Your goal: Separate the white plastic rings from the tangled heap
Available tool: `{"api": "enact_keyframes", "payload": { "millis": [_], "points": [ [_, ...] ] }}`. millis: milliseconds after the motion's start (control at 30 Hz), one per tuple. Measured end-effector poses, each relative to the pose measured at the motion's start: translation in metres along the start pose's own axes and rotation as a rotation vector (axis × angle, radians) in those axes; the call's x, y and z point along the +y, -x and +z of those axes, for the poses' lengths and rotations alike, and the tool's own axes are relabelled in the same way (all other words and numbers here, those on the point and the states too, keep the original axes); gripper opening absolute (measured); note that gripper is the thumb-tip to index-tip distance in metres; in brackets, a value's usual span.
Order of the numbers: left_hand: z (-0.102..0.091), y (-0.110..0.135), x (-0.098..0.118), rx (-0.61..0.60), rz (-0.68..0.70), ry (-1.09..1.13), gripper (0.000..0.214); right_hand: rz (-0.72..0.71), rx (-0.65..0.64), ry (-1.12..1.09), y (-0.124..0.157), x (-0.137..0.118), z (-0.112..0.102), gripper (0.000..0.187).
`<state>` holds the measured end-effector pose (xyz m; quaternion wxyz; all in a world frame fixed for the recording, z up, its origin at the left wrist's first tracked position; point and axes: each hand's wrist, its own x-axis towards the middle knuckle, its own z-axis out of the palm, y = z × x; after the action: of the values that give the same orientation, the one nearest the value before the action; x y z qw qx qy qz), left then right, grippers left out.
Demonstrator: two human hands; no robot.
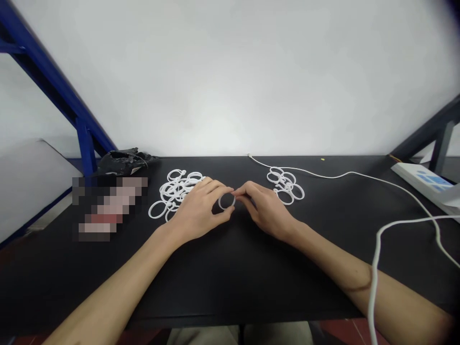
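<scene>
Between my two hands, just above the black table, is a white plastic ring (219,205). My left hand (203,208) curves around it, thumb and fingers closed on its edge. The fingertips of my right hand (264,208) pinch the ring's right side, close to the left fingertips. Partly behind my left hand lies a heap of similar white rings (174,189), each with a small knob. Beyond my right hand sits a smaller group of white rings (285,184). What exactly the right fingertips cover is hidden.
A white cable (338,176) runs along the back and right of the black table (223,278), and a loop crosses over my right forearm. A white box with blue panels (427,182) stands at right. A crumpled black bag (122,162) lies at back left, near a blue frame (85,139).
</scene>
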<state>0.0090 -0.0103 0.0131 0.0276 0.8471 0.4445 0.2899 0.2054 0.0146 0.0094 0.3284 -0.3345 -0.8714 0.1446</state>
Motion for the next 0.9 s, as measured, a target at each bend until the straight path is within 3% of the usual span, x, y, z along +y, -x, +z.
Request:
{"api": "enact_keyframes", "payload": {
  "millis": [167,300,467,667,900],
  "points": [
    [-0.005,-0.002,-0.009,0.08,-0.062,-0.094,0.028,0.039,0.035,0.055,-0.002,0.005,0.002,0.022],
    [-0.017,0.001,-0.039,0.216,-0.353,-0.307,0.039,0.157,0.113,0.355,-0.006,0.026,-0.015,0.029],
    [-0.026,0.007,-0.069,0.102,-0.516,-0.355,0.046,0.418,0.072,0.687,-0.004,0.053,-0.044,0.032],
    [-0.026,0.008,-0.066,0.115,-0.514,-0.347,0.046,0.639,-0.013,0.691,-0.002,0.058,-0.055,0.042],
    [-0.018,0.004,-0.043,0.129,-0.328,-0.247,0.036,0.581,-0.06,0.613,0.001,0.059,-0.05,0.027]
  ]
}}
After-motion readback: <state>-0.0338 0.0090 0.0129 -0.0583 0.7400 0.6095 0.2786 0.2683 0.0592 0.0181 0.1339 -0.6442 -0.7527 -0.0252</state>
